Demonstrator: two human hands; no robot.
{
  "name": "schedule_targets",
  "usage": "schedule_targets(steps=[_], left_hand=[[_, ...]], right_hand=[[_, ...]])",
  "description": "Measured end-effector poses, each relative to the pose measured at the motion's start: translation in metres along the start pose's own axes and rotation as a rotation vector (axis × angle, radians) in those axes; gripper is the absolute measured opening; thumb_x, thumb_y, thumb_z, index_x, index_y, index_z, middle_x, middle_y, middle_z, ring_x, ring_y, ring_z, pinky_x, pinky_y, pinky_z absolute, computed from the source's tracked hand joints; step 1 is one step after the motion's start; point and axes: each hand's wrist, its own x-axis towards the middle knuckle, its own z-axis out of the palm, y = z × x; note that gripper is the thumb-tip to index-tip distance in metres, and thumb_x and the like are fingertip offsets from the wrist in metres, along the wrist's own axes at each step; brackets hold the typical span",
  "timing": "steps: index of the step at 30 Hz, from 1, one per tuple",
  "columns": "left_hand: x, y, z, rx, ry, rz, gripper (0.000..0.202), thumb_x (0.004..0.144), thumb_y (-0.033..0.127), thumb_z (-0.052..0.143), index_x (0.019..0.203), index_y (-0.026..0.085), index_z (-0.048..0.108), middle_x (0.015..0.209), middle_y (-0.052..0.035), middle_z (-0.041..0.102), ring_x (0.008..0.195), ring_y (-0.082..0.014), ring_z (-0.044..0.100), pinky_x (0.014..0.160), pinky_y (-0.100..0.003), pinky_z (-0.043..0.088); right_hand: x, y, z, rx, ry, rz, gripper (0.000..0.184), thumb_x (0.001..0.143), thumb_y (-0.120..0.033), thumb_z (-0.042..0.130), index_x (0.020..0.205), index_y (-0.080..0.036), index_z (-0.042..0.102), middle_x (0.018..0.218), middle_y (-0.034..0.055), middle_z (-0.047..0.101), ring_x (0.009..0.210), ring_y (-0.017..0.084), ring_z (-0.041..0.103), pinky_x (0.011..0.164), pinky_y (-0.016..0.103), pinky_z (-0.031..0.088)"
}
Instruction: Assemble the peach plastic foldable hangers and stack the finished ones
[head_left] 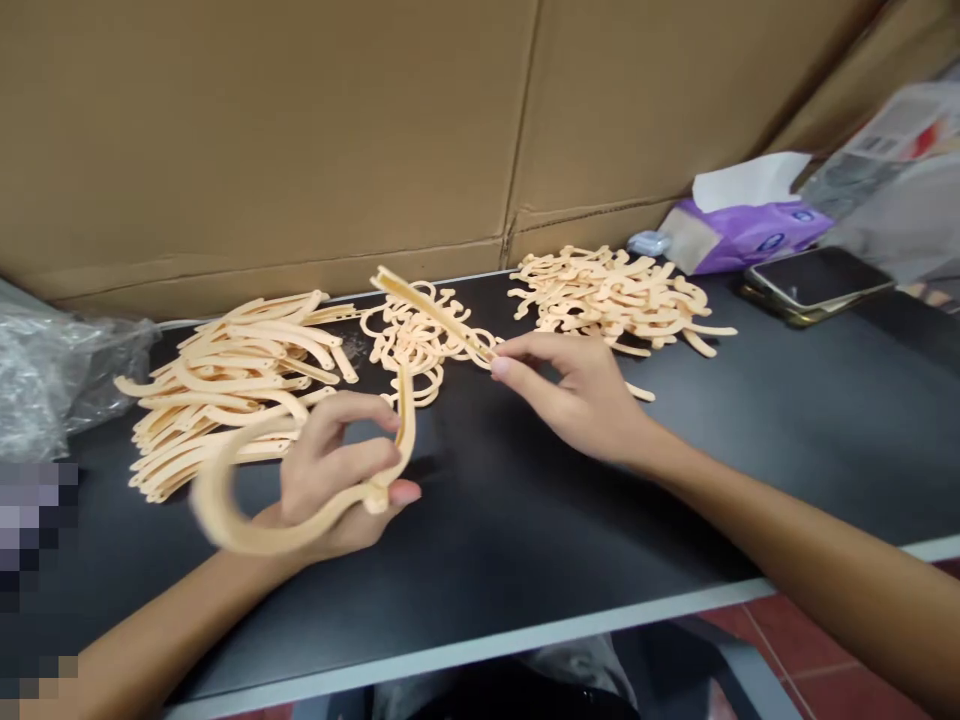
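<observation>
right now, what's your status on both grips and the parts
Left grip around curved piece. Right grip pinching slim strip. Small curved bits piled beyond. Nothing apparent blocking.

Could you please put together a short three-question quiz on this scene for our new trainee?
1. Multiple choice: how does the right hand hold its slim cream piece?
A) Flat on an open palm
B) Pinched at one end between thumb and fingertips
C) Wrapped in a full fist

2. True or false, about the left hand: it is empty.

3. Short answer: which item lies on the dark tabletop just in front of the purple tissue pack, toward the camera?

Key:
1. B
2. False; it holds a curved cream piece.
3. The phone.
</observation>
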Motion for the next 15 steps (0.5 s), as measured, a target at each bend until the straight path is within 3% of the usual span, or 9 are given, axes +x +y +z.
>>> schedule_targets(steps=[2,4,7,11,13,15], left_hand=[[0.003,-0.001,-0.002,0.018,0.064,0.069,0.021,0.096,0.035,0.059,0.081,0.020,0.057,0.093,-0.0073,0.064,0.082,-0.0199,0.066,0.071,-0.037,0.056],[0.006,0.000,-0.003,0.005,0.039,0.100,0.018,0.094,0.030,0.060,0.080,0.020,0.054,0.086,-0.0054,0.064,0.077,-0.0198,0.065,0.071,-0.039,0.055],[0.007,0.004,-0.004,-0.004,-0.068,0.029,0.007,0.091,0.017,0.060,0.088,0.020,0.056,0.079,-0.0021,0.063,0.068,-0.0166,0.062,0.069,-0.037,0.054],[0.004,0.009,-0.005,-0.010,-0.042,-0.013,0.014,0.086,0.007,0.059,0.094,0.018,0.058,0.076,-0.0022,0.059,0.065,-0.0155,0.057,0.062,-0.032,0.049],[0.004,0.012,-0.003,0.022,-0.096,0.004,0.013,0.087,0.007,0.058,0.094,0.018,0.057,0.074,-0.0010,0.058,0.062,-0.0139,0.056,0.058,-0.028,0.047],[0.004,0.015,-0.001,0.121,-0.234,0.009,0.008,0.091,0.010,0.056,0.093,0.018,0.057,0.070,0.0010,0.059,0.056,-0.0119,0.054,0.055,-0.025,0.043]], right_hand=[[0.000,0.000,0.001,0.001,-0.019,-0.019,0.019,0.092,-0.025,0.059,0.087,-0.015,0.075,0.083,0.0039,0.076,0.074,0.015,0.066,0.065,0.026,0.045],[0.001,0.001,0.002,-0.004,-0.041,-0.021,0.020,0.092,-0.024,0.058,0.086,-0.015,0.075,0.084,0.0039,0.076,0.075,0.015,0.066,0.065,0.026,0.044],[0.003,0.003,0.002,0.001,-0.067,-0.008,0.020,0.092,-0.025,0.058,0.087,-0.015,0.075,0.086,0.0038,0.077,0.075,0.014,0.065,0.064,0.025,0.042],[0.005,0.004,-0.001,0.017,-0.149,0.034,0.020,0.092,-0.022,0.057,0.086,-0.015,0.075,0.082,0.0024,0.075,0.072,0.013,0.062,0.065,0.025,0.040],[0.005,0.004,-0.003,0.016,-0.187,0.049,0.022,0.092,-0.021,0.055,0.084,-0.014,0.075,0.078,0.0018,0.073,0.070,0.013,0.059,0.066,0.025,0.039],[0.004,0.002,-0.003,0.020,-0.199,0.055,0.023,0.092,-0.019,0.054,0.084,-0.014,0.075,0.076,0.0013,0.071,0.069,0.012,0.058,0.066,0.025,0.039]])
